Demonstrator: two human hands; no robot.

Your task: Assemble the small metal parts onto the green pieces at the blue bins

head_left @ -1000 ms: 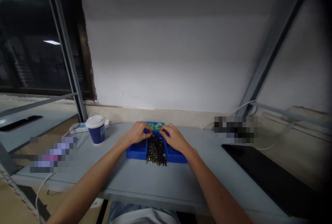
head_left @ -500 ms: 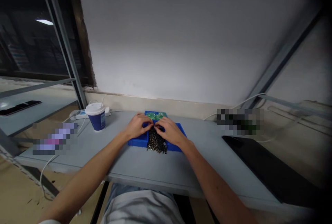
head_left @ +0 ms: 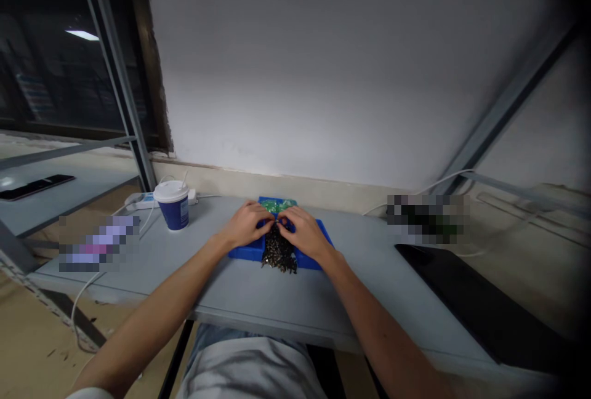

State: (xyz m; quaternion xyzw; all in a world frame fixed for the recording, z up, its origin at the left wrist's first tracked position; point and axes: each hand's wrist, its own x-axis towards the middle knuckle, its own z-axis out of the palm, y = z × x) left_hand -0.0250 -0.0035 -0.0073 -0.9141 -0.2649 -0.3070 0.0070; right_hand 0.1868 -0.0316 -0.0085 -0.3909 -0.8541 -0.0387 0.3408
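Note:
My left hand (head_left: 247, 224) and my right hand (head_left: 302, 233) meet fingertip to fingertip above a heap of small dark and brassy parts (head_left: 279, 253). Thumb and index finger are pinched together on each hand; whatever sits between them is too small to make out. The heap lies between two blue trays, the left tray (head_left: 245, 253) under my left hand and the right tray (head_left: 324, 233) beside and under my right. Behind the hands is another blue tray (head_left: 265, 199) holding green pieces (head_left: 277, 205).
A lidded blue and white cup (head_left: 174, 211) stands at the left by a white power strip (head_left: 138, 202) and cables. A black flat panel (head_left: 475, 300) lies at the right. A phone (head_left: 39, 185) rests on the left side shelf. Metal posts flank the grey table (head_left: 258, 300).
The view has shifted slightly. My hands stay together over the heap, with only small movements of the fingers.

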